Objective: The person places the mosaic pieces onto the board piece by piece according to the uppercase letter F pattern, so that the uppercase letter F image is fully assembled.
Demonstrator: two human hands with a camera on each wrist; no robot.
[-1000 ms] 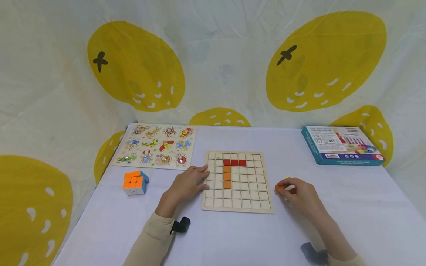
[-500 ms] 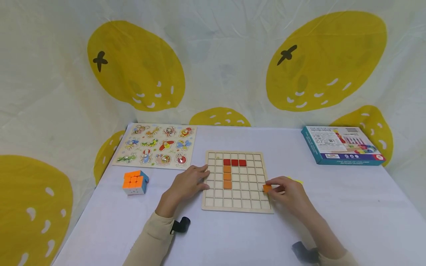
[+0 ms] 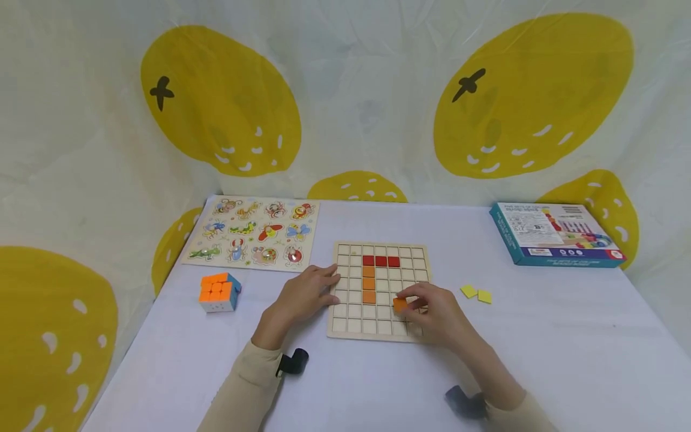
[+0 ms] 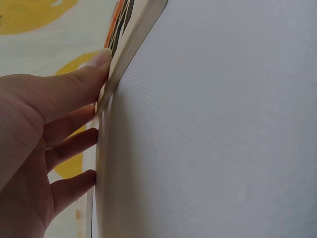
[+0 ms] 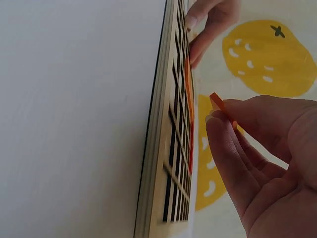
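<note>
white table (image 3: 540,336), right hand (image 3: 437,312) hiding grid cells

Beige long sleeves (image 3: 245,384), black wrist-worn cameras (image 3: 294,362)

L hand (image 3: 301,296) flat, fingers straight, R hand (image 3: 432,311) pinching, both forearms fwd

Three red tiles (image 3: 381,261), four orange tiles (image 3: 369,283), two yellow tiles (image 3: 476,293).
</note>
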